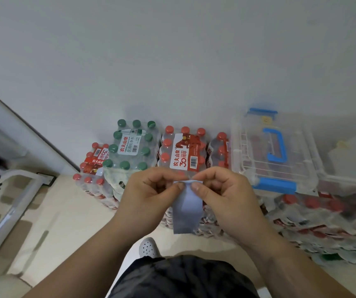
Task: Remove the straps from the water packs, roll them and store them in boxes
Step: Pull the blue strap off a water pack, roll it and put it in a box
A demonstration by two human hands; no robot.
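Both hands (151,190) (222,190) pinch one strap's (187,208) top end; rolling is only starting. Packs (183,151) wait; the box (273,151) looks closed.

A plain pale grey-white wall (172,50) fills the upper half of the view, softly and evenly lit, with no hard shadows. Below, it meets a cream tiled floor (65,211). At the left a white panel edge (22,130) runs diagonally down to the floor, with a small dark-framed plate (47,179) at its foot. A white tubular frame (11,211) stands at lower left.
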